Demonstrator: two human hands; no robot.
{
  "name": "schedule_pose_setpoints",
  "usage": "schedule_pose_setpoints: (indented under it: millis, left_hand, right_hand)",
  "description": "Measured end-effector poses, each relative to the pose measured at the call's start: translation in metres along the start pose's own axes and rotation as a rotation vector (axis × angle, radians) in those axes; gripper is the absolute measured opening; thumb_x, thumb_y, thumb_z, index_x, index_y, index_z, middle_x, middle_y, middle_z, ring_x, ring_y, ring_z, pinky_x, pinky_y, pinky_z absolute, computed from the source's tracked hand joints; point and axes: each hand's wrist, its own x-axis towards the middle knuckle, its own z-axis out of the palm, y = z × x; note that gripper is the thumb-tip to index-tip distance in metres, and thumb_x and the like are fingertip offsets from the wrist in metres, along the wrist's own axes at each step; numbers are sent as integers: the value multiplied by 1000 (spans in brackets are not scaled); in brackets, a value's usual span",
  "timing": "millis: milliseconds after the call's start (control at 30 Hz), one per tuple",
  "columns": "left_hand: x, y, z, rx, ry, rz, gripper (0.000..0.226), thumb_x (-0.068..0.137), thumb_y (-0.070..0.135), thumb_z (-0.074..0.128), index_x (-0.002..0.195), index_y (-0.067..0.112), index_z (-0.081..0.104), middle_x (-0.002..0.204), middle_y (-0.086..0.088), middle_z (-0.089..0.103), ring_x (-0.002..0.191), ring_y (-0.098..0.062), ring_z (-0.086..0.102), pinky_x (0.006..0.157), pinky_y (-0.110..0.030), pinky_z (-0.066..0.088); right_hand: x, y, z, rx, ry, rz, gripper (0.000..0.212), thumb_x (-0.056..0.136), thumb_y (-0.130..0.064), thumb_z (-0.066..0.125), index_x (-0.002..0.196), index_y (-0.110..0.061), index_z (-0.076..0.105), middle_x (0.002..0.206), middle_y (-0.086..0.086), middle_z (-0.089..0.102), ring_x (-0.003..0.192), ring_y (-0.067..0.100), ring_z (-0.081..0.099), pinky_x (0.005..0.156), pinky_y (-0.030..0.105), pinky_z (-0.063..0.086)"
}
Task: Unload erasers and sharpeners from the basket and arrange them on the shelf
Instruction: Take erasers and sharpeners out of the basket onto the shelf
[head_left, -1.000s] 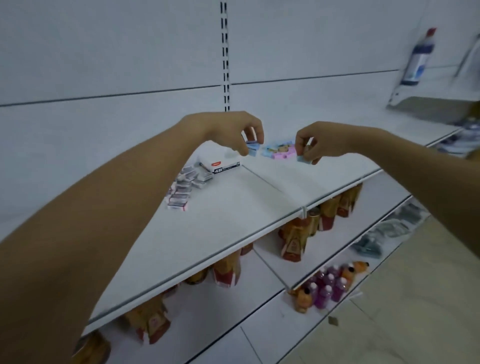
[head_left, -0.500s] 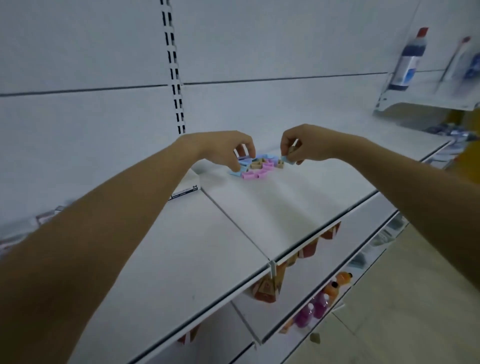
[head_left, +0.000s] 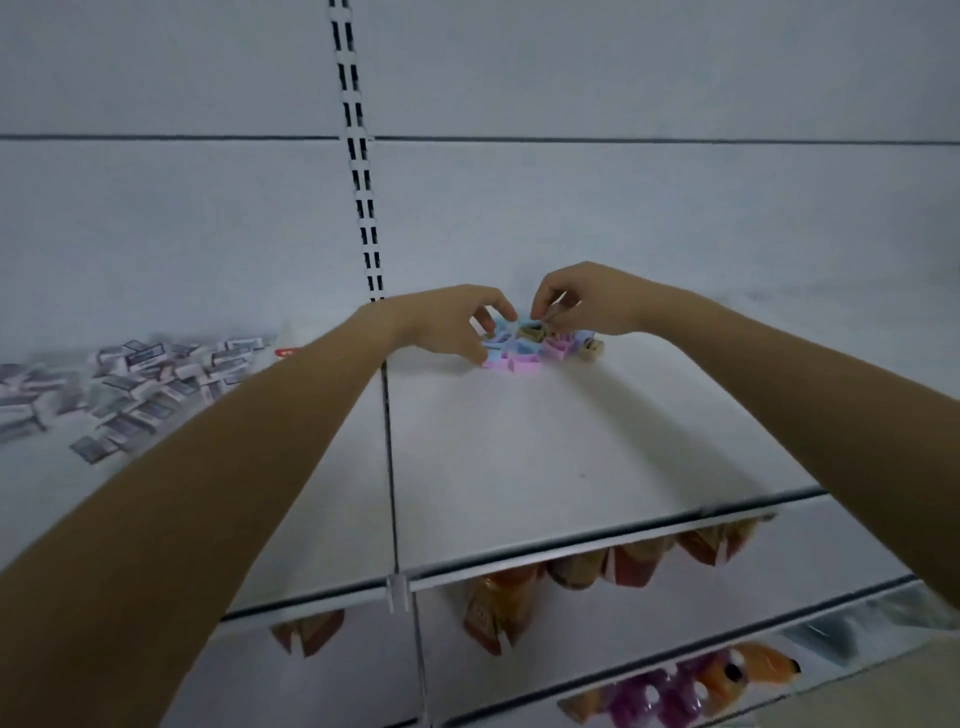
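While white paper-sleeved erasers (head_left: 130, 384) lay heaped at the left of the white metal shelf (head_left: 519, 467), the left hand (head_left: 447, 325) curled against the left edge of clustered pastel pink and blue plastic sharpeners (head_left: 519, 356) near the back; whether it gripped any could not be told. The right hand (head_left: 587, 301) pinched a small sharpener (head_left: 545, 318) above them.

At the far side of the white shelf (head_left: 519, 467), both hands meet over a cluster of pastel sharpeners (head_left: 524, 351). The left hand (head_left: 447, 325) grips its left edge with curled fingers. The right hand (head_left: 582, 306) pinches a piece on top. Scattered erasers (head_left: 130, 379) lie far left.
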Motion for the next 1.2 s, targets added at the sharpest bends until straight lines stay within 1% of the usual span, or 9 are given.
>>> schedule_pose_setpoints:
  millis: [167, 333, 400, 567, 667, 767, 867, 1033, 1200]
  left_hand:
    - [-10, 7, 8, -11, 154, -33, 30, 83, 15, 64, 111, 16, 56, 105, -1, 60, 92, -20, 61, 87, -31, 47]
    - [-8, 4, 15, 79, 236, 17, 15, 87, 9, 57, 101, 10, 63, 101, -5, 65, 89, -12, 58, 69, -1, 38]
    - [-6, 4, 17, 141, 249, 33, 16, 88, 9, 56, 102, 9, 63, 102, -4, 60, 92, -11, 52, 68, -3, 34]
    - [4, 1, 20, 254, 271, -37, 16, 92, 14, 51, 103, 12, 62, 110, -9, 56, 104, -21, 51, 82, -22, 33]
    - [8, 1, 21, 227, 306, -103, 18, 93, 15, 50, 105, 13, 63, 113, -8, 57, 105, -20, 51, 83, -22, 33]
    - [11, 3, 20, 159, 327, -168, 21, 92, 13, 50, 107, 10, 64, 115, -7, 58, 107, -19, 51, 77, -16, 31]
    - [13, 1, 21, 172, 285, -221, 23, 92, 19, 53, 109, 10, 65, 120, -6, 57, 109, -18, 51, 84, -19, 34]
    - [6, 0, 11, 218, 278, -169, 24, 93, 23, 51, 110, 14, 65, 119, -8, 55, 110, -22, 51, 92, -29, 38]
    - [-25, 2, -32, 373, 249, -114, 25, 94, 28, 48, 112, 17, 61, 117, -3, 55, 107, -17, 50, 86, -27, 38]
  right_hand:
    - [3, 19, 3, 46, -123, -30, 20, 84, -13, 60, 104, -16, 62, 103, -1, 64, 95, 21, 63, 83, 31, 50]
    - [1, 35, 22, -212, -176, -74, 44, 91, -28, 51, 131, -8, 46, 136, 9, 46, 127, 26, 41, 106, 32, 31]
    - [-1, 37, 29, -233, -192, -95, 40, 95, -29, 45, 127, -4, 46, 134, 19, 42, 127, 33, 37, 106, 34, 27]
    - [-6, 42, 33, -279, -193, -137, 45, 97, -37, 36, 139, -19, 34, 140, 12, 35, 131, 27, 30, 107, 27, 20]
    - [-2, 44, 31, -192, -173, -142, 44, 98, -34, 32, 137, -15, 40, 146, 11, 34, 136, 27, 26, 112, 33, 19]
    - [4, 47, 31, -223, -136, -141, 43, 101, -30, 28, 141, -17, 34, 153, 2, 21, 142, 22, 11, 110, 26, 10]
    - [5, 46, 32, -154, -111, -110, 44, 99, -32, 33, 140, -16, 36, 144, 15, 33, 136, 28, 25, 109, 31, 19]
    - [8, 39, 22, -164, -97, -123, 45, 97, -29, 39, 141, -20, 34, 150, 9, 25, 140, 23, 19, 111, 30, 15]
    - [17, -1, 8, -199, -87, -238, 41, 94, -31, 45, 135, -25, 43, 142, 3, 40, 132, 21, 33, 110, 33, 25]
